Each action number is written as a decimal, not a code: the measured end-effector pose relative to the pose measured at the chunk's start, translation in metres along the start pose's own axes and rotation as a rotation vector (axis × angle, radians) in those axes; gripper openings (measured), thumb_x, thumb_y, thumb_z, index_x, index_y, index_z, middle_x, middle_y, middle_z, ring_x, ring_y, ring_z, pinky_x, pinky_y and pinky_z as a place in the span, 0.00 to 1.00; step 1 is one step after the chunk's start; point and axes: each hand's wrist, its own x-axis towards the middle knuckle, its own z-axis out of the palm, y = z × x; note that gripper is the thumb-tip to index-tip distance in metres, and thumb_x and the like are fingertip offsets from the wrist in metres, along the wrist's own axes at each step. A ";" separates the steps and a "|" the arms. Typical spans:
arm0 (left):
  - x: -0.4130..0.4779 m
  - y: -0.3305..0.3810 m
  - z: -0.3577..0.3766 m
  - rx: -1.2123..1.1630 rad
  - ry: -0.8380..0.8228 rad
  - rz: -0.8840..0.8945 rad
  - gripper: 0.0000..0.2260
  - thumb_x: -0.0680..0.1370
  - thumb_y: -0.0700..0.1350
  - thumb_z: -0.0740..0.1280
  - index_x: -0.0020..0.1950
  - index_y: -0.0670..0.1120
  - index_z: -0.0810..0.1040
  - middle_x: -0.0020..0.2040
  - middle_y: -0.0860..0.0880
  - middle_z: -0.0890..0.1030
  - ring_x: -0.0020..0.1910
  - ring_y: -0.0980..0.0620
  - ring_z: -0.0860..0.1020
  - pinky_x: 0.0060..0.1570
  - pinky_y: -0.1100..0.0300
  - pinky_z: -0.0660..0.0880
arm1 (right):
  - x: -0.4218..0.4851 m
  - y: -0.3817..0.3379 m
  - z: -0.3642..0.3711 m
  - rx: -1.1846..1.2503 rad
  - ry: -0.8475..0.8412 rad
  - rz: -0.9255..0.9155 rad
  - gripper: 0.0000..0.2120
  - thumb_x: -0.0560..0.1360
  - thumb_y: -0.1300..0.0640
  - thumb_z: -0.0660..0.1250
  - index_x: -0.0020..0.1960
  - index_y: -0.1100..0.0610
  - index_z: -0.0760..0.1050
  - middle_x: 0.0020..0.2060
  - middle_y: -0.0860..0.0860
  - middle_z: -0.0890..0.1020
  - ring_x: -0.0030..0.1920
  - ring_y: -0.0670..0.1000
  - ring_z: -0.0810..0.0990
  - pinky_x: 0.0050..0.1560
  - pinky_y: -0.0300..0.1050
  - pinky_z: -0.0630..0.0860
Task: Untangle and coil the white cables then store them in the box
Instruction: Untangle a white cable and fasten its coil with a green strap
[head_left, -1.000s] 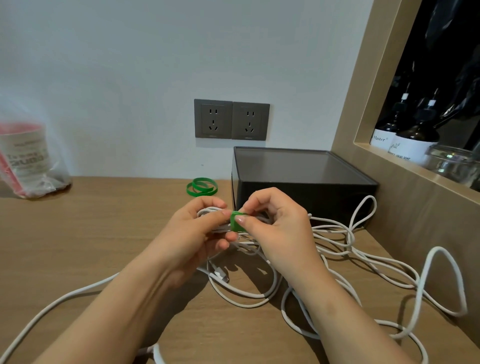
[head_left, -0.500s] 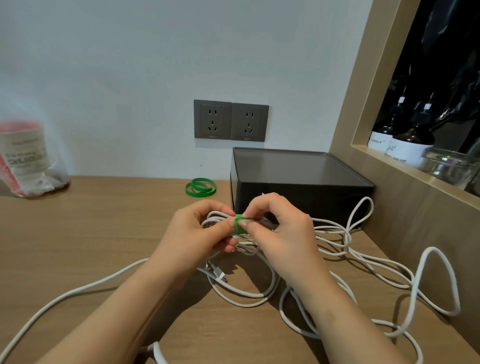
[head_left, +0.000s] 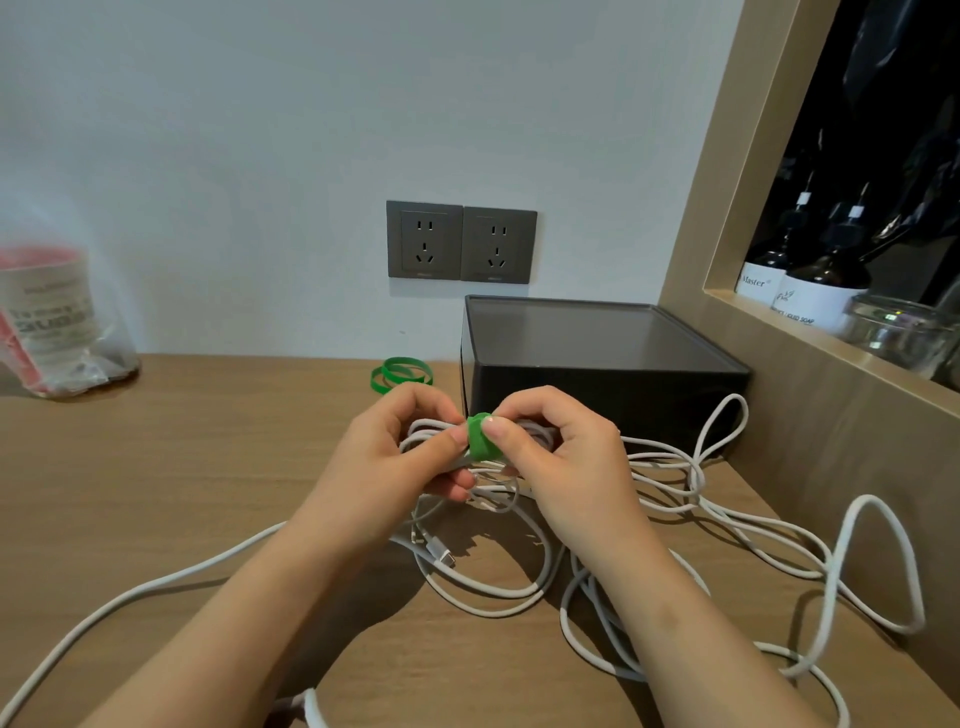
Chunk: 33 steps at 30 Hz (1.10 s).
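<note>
A coiled white cable (head_left: 488, 597) hangs from both hands above the wooden desk, with its connector end (head_left: 441, 552) dangling below. A green strap (head_left: 480, 437) is wrapped round the top of the coil. My left hand (head_left: 395, 457) grips the bundle beside the strap. My right hand (head_left: 550, 457) pinches the green strap with thumb and fingers. More loose white cable (head_left: 753, 525) lies tangled on the desk to the right. The dark box (head_left: 597, 364) stands behind my hands with its lid on.
Spare green straps (head_left: 401, 374) lie on the desk left of the box. A plastic bag with a cup (head_left: 49, 322) sits at the far left. Two wall sockets (head_left: 461, 241) are behind. A recessed shelf (head_left: 831, 291) with bottles and a glass jar is at right.
The hands have stayed in place; my right fingers have worked the green strap a little further round the coil.
</note>
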 end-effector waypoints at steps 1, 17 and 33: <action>0.000 0.001 0.001 0.005 -0.022 -0.003 0.05 0.76 0.36 0.64 0.46 0.46 0.76 0.40 0.46 0.79 0.32 0.50 0.80 0.33 0.61 0.78 | 0.000 0.000 -0.001 -0.010 0.000 -0.001 0.10 0.74 0.57 0.68 0.40 0.42 0.74 0.37 0.40 0.78 0.45 0.41 0.77 0.41 0.32 0.75; 0.000 -0.008 0.002 0.488 0.139 0.251 0.09 0.73 0.43 0.71 0.38 0.56 0.77 0.36 0.56 0.81 0.38 0.59 0.79 0.39 0.64 0.75 | 0.002 -0.004 0.000 0.256 -0.160 0.324 0.05 0.78 0.53 0.61 0.49 0.52 0.75 0.33 0.50 0.80 0.29 0.45 0.79 0.31 0.37 0.77; -0.001 -0.007 0.014 0.262 0.223 0.054 0.06 0.77 0.41 0.66 0.40 0.48 0.77 0.38 0.48 0.79 0.40 0.50 0.77 0.41 0.55 0.75 | -0.006 -0.001 0.012 -0.296 -0.044 -0.006 0.08 0.79 0.51 0.58 0.42 0.48 0.64 0.34 0.41 0.70 0.36 0.44 0.75 0.34 0.33 0.71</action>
